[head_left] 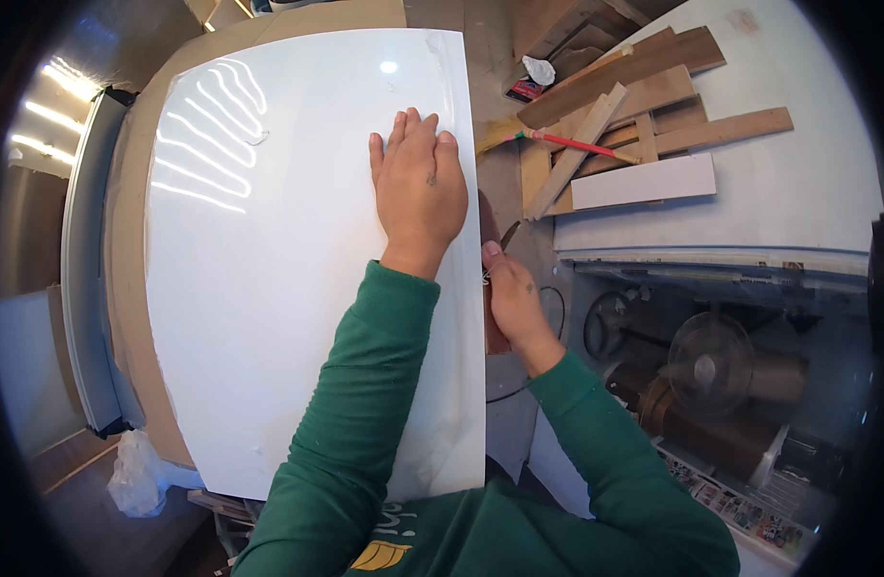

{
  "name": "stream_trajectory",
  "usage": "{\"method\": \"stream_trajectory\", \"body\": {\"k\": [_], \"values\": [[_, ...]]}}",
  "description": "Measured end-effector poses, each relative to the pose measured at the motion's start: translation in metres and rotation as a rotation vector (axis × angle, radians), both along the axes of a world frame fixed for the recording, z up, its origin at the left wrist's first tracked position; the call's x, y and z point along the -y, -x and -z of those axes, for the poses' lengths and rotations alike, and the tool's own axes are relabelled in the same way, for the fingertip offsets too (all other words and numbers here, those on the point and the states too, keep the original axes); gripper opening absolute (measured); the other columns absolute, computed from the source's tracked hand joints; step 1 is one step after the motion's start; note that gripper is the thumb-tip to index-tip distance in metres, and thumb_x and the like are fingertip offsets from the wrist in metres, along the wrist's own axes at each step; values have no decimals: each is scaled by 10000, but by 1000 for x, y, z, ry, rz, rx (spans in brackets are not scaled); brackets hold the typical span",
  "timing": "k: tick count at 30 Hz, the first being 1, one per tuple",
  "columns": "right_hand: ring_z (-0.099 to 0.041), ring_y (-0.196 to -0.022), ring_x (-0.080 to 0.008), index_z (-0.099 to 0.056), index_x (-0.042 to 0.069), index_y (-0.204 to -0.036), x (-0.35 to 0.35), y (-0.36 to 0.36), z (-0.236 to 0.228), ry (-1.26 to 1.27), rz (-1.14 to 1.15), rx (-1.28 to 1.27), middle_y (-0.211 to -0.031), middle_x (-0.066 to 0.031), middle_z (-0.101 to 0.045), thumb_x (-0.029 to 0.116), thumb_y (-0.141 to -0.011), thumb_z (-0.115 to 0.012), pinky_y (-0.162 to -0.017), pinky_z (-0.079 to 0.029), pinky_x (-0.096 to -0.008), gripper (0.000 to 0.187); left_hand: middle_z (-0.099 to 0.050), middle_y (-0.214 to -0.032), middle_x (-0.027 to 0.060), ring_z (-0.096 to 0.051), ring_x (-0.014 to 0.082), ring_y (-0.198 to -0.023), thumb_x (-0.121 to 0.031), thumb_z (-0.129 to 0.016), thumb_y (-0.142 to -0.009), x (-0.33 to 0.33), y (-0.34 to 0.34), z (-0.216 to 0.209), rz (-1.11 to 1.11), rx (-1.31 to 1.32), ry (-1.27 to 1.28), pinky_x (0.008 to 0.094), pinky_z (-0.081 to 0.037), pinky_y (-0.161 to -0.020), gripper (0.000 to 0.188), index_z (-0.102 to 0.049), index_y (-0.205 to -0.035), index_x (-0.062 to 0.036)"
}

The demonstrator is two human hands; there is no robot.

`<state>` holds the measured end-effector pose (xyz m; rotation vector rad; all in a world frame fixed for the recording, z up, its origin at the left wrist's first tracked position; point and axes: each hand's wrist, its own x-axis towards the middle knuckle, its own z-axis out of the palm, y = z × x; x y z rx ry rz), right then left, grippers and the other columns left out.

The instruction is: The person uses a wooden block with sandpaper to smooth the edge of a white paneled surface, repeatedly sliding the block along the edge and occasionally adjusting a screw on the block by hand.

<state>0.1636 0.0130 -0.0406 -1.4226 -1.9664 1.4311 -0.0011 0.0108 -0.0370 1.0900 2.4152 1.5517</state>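
A large glossy white panel (288, 260) lies flat on a brown board (134, 202). My left hand (418, 188) presses palm down on the panel near its right edge, fingers together. My right hand (514, 298) sits just past that right edge, closed around a small dark tool (507, 236) held against the edge; most of the tool is hidden by the hand. Both forearms wear green sleeves.
To the right stands a white table (797, 192) bearing wooden offcuts (644, 87), a white strip (644, 181) and a red-handled tool (576, 144). Below it are a fan (711, 365) and round machine parts. A plastic bag (139, 476) lies at the lower left.
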Motion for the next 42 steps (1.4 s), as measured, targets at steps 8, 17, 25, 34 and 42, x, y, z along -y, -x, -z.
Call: {"method": "stream_trajectory", "body": {"k": [8, 17, 25, 34, 42], "values": [[-645, -1154, -392, -645, -121, -1220, -178, 112, -34, -114, 22, -132, -1171, -342, -676, 639, -985, -424, -989, -462, -418, 826, -582, -1441, 219, -461, 329, -1432, -268, -437, -1051, -15, -11, -5, 45, 19, -22, 499, -171, -1245, 418, -653, -1305, -16], [-631, -1183, -391, -675, -113, -1162, -16, 11, -22, -105, 40, -128, -1156, -314, -687, 549, -1026, -499, -1000, -461, -419, 698, -585, -1444, 210, -453, 309, -1443, -270, -442, -1046, -2, 5, 3, -1, 78, -38, 479, -157, -1251, 421, -657, -1310, -22], [-662, -1063, -487, -667, -171, -1091, -128, 96, -38, -77, 93, -108, -1027, -379, -681, 637, -980, -440, -923, -496, -462, 847, -591, -1439, 204, -462, 322, -1432, -275, -434, -1047, -12, -3, -4, 19, 54, -50, 494, -168, -1245, 423, -659, -1308, -30], [-623, -1197, -375, -654, -103, -1221, 16, -6, -27, 78, 34, -85, -1193, -272, -690, 588, -1031, -460, -1008, -455, -404, 742, -570, -1464, 203, -436, 305, -1455, -285, -411, -1049, -1, 5, 6, 4, 77, -20, 468, -151, -1253, 446, -644, -1332, -30], [-667, -1082, -390, -673, -140, -1144, -126, 100, -37, -23, 126, -88, -1070, -311, -709, 629, -1005, -421, -935, -481, -420, 822, -565, -1471, 199, -425, 306, -1462, -297, -404, -1049, -11, -1, -1, 42, 51, -23, 467, -143, -1255, 463, -640, -1336, -21]]}}
